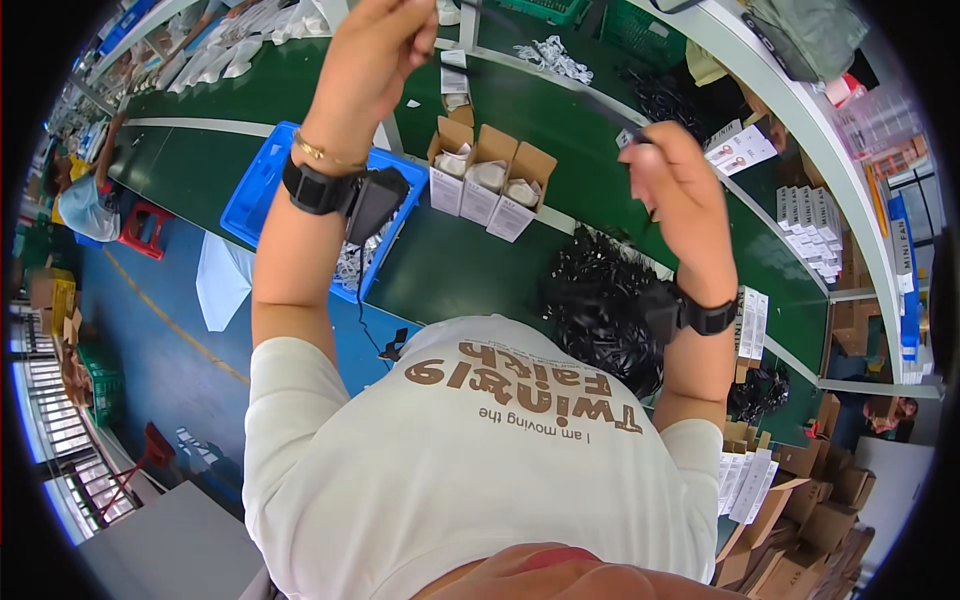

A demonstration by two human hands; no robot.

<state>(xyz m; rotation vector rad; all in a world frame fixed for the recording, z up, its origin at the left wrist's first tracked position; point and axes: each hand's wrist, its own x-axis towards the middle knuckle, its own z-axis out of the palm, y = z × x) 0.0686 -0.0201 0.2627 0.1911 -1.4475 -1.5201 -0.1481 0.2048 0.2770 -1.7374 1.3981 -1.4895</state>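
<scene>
A black strap (612, 112), blurred by motion, stretches between my raised hands. My left hand (385, 60) is closed at the upper middle, fingers curled at the strap's far end. My right hand (680, 190) pinches the near end between thumb and fingers. Below my right hand lies a tangled heap of black straps (600, 300) on the green table. Between my hands, slightly nearer to me, stand three open small cardboard boxes (510, 215) holding white wrapped items. A blue crate (250, 200) with white cord-like pieces sits under my left forearm, which partly hides it.
A white frame post and rail (800, 110) curve along the right. Stacked small white boxes (808, 225) stand there. White cords (555, 60) lie on the far table part. Open cartons (830, 520) fill the lower right. Another person (88, 205) is at the far left beside a red stool (146, 230).
</scene>
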